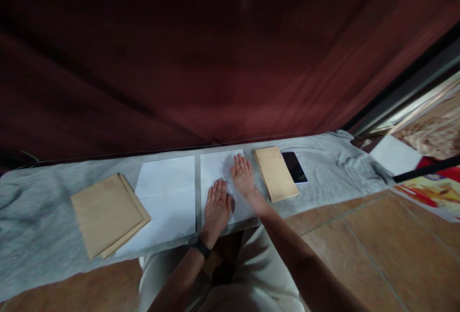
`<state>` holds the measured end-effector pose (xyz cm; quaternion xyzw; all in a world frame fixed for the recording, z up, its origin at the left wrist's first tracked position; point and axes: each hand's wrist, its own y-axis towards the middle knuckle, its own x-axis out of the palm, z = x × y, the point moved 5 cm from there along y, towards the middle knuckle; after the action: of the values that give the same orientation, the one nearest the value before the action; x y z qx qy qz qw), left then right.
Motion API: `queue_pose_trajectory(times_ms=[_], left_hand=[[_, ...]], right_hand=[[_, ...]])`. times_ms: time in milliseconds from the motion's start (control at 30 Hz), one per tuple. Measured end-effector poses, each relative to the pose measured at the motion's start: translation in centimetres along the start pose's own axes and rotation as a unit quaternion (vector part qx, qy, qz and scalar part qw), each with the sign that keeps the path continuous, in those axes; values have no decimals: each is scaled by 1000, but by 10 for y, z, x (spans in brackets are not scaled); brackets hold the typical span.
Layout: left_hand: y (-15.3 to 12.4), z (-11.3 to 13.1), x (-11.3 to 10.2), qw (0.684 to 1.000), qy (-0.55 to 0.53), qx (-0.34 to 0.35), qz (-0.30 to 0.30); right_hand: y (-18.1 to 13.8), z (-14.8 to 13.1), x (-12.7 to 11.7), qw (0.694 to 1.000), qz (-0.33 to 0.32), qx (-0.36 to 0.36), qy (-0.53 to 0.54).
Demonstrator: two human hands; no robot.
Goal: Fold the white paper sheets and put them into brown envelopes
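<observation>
Both my palms press down on a white sheet of paper (pixel 212 166) in the middle of the cloth-covered surface. My left hand (pixel 217 206) lies on its lower part with fingers stretched out. Higher and to the right, my right hand (pixel 243 174) rests with its fingers extended near the sheet's right edge. Left of this sheet, across a narrow gap, is another stretch of white paper (pixel 167 197). Brown envelopes (pixel 108 211) overlap its left side. Close to my right hand lies a small stack of brown envelopes (pixel 276 175).
A dark-screened phone (pixel 294 167) sits partly beside the right envelopes. Grey cloth (pixel 330 173) covers the long narrow surface. Dark red fabric (pixel 230 72) hangs behind it. Tiled floor (pixel 359 245), a dark bar (pixel 427 170) and a colourful printed bag or sheet (pixel 434 192) are at right.
</observation>
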<state>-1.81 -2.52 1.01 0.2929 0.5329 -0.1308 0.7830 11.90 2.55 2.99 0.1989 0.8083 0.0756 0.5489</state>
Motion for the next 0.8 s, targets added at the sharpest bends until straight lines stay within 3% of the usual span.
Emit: queue_pose_trajectory(times_ms=[133, 200, 600, 800], left_hand=[[-7, -2, 1, 999, 8, 38, -25], [-8, -4, -1, 998, 17, 37, -40], [-37, -16, -19, 999, -4, -46, 17], [-61, 1, -31, 1000, 22, -9, 12]], right_hand=[[-60, -39, 3, 995, -38, -80, 39], [-84, -45, 2, 992, -56, -102, 42], [-122, 11, -32, 997, -28, -60, -44], [-136, 18, -39, 998, -19, -29, -45]])
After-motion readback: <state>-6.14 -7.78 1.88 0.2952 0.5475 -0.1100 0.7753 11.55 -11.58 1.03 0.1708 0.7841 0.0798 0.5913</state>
